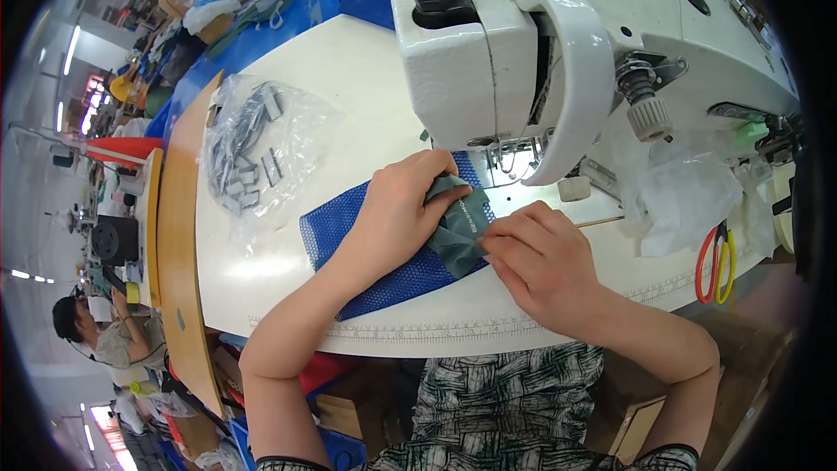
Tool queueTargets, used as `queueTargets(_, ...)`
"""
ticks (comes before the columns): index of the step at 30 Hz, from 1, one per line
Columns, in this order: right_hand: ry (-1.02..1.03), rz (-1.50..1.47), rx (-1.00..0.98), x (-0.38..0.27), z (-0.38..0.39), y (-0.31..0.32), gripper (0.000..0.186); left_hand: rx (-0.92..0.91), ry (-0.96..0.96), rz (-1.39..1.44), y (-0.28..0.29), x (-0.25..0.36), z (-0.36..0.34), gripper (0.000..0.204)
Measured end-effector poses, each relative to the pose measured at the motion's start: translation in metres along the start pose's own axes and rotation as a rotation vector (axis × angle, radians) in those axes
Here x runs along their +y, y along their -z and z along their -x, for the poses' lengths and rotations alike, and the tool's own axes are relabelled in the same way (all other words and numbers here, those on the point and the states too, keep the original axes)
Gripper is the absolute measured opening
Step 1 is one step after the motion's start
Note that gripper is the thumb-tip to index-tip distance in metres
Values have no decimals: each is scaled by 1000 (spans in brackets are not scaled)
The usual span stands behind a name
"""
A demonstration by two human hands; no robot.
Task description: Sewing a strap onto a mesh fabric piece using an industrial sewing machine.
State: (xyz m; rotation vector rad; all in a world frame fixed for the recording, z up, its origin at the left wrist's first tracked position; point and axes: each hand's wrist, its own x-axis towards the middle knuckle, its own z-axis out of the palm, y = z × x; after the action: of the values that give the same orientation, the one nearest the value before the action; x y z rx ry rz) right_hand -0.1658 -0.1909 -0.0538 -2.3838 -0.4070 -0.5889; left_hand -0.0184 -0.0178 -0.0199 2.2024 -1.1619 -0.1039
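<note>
A blue mesh fabric piece (344, 235) lies on the white sewing table below the needle area of a white sewing machine (462, 70). A grey-green fabric piece with printed lettering (462, 240) rests on the mesh. My left hand (401, 209) grips this green fabric at its upper left, fingertips close to the presser foot. My right hand (540, 270) has bent fingers pinched at the green fabric's right edge. Part of both fabric pieces is hidden under my hands.
A plastic bag of small grey pieces (253, 157) lies at left. Red-and-yellow scissors (719, 270) and crumpled translucent plastic (680, 192) are at right. A measuring scale runs along the front edge. A co-worker (122, 336) sits at another machine beyond the wooden edge (179, 253).
</note>
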Motion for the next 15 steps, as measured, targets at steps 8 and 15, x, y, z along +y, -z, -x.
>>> queueTargets(8,-39,75,-4,-3,0,1,27,-37,41,19,3,2,-7,19)
queueTargets(15,-71,123,21,-8,-4,3,27,-18,98,28,0,5,-8,25)
